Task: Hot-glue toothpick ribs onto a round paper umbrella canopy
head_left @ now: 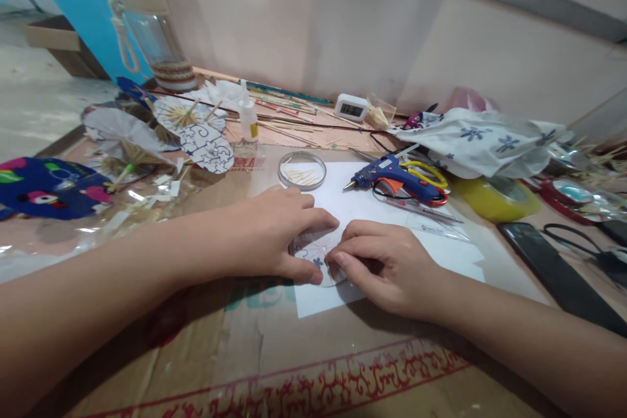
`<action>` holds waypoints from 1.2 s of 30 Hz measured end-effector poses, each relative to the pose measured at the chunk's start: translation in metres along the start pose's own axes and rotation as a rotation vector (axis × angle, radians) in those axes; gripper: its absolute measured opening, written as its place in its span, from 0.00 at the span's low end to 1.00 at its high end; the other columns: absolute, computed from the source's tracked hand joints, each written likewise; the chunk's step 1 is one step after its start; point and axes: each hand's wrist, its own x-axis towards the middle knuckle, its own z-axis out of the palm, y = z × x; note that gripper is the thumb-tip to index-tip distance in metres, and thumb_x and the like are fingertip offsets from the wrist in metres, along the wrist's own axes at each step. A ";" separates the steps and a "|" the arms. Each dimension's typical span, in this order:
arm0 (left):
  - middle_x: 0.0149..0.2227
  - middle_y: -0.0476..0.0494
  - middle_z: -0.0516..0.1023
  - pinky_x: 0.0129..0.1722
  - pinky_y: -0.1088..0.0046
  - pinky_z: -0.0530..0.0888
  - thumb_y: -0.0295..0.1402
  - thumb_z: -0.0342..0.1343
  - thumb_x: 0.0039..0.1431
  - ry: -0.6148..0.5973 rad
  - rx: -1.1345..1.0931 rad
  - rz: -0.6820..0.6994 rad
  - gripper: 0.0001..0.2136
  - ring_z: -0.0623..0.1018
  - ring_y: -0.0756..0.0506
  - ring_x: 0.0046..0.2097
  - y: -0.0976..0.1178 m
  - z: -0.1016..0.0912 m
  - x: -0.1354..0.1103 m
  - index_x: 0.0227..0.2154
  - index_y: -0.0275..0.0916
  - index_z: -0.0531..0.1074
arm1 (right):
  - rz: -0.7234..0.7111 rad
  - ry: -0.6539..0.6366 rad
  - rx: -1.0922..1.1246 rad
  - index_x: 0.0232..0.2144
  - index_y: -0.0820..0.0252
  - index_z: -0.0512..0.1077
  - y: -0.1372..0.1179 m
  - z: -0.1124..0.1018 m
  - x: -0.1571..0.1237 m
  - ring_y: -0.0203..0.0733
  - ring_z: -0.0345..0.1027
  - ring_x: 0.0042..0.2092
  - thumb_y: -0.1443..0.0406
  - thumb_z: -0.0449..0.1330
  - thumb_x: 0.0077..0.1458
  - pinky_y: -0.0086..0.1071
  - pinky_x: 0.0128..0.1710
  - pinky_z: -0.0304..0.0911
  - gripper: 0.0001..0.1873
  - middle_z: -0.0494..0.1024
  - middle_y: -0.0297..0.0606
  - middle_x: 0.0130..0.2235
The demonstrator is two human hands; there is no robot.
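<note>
On a white sheet of paper (313, 300) lies a small round piece of white fabric (313, 262) with a blue flower print. My left hand (281, 232) rests over its left side, thumb and fingers apart, pressing it flat. From the right, my right hand (386, 261) pinches thumb against index finger over the middle of the fabric. A short thin wooden stick shows at those fingertips, mostly hidden by them. Just beyond my left hand stands a shallow round metal lid (302, 172) holding several short wooden sticks (300, 176).
A blue hot glue gun (392, 177) lies behind my right hand, near yellow-handled scissors (428, 174) and a tape roll (499, 198). Small paper umbrellas (206, 140), a glue bottle (248, 119) and a glass bottle (157, 32) stand left. A phone (553, 268) lies right.
</note>
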 end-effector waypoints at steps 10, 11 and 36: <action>0.48 0.43 0.79 0.45 0.63 0.68 0.55 0.67 0.58 0.004 0.005 -0.001 0.32 0.77 0.36 0.50 -0.001 0.001 -0.003 0.62 0.50 0.73 | -0.005 -0.022 -0.019 0.30 0.62 0.81 -0.001 0.001 0.001 0.37 0.73 0.30 0.69 0.56 0.67 0.29 0.31 0.64 0.17 0.80 0.39 0.29; 0.49 0.43 0.78 0.45 0.63 0.68 0.55 0.67 0.58 0.004 0.003 -0.001 0.32 0.77 0.36 0.50 -0.001 0.001 -0.002 0.62 0.51 0.72 | -0.012 -0.011 -0.016 0.30 0.61 0.81 -0.001 0.000 0.001 0.37 0.73 0.30 0.69 0.56 0.67 0.29 0.30 0.65 0.16 0.80 0.38 0.29; 0.46 0.43 0.79 0.42 0.64 0.68 0.54 0.68 0.57 0.001 0.011 0.003 0.30 0.77 0.37 0.48 0.002 -0.002 -0.001 0.59 0.48 0.75 | 0.000 -0.016 0.004 0.28 0.59 0.80 0.000 0.003 0.001 0.37 0.72 0.30 0.69 0.57 0.66 0.30 0.31 0.64 0.15 0.79 0.37 0.29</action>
